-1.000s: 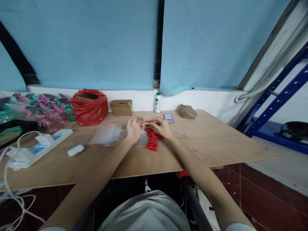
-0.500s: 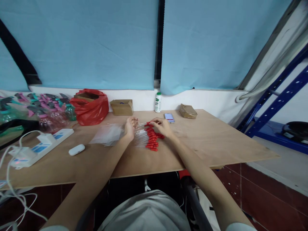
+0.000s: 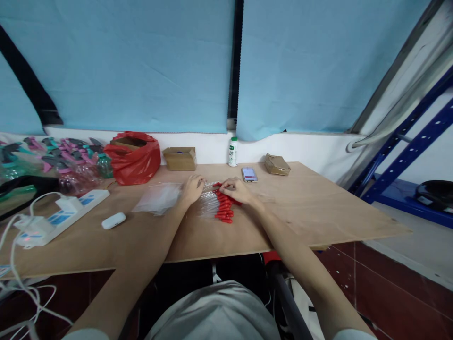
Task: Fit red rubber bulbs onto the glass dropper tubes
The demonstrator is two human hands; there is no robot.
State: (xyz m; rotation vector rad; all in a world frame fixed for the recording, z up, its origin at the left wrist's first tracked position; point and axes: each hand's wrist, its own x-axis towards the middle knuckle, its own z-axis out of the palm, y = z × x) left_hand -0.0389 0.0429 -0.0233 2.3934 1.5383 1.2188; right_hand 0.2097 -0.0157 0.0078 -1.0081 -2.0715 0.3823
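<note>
A row of droppers (image 3: 210, 204) with thin clear tubes and red bulbs lies on the wooden table, tubes pointing left. My right hand (image 3: 238, 190) is closed in a pinch at the red bulb end of the farthest dropper. At the tube ends, my left hand (image 3: 193, 190) is turned palm down with its fingers curled together; what is between them is hidden. Just left of that hand, flat clear plastic bags (image 3: 157, 198) lie in a loose stack.
Behind stand a red plastic bag (image 3: 136, 160), an open cardboard box (image 3: 180, 159), a white bottle (image 3: 232, 152), a phone (image 3: 249, 174) and a brown package (image 3: 277, 165). At left are a power strip (image 3: 67, 219), a white earbud case (image 3: 113, 221) and spray bottles (image 3: 81, 170).
My left hand has rolled from palm-up to palm-down, its fingers closing at the tube ends. My right hand stays at the bulbs, shifted very slightly.
</note>
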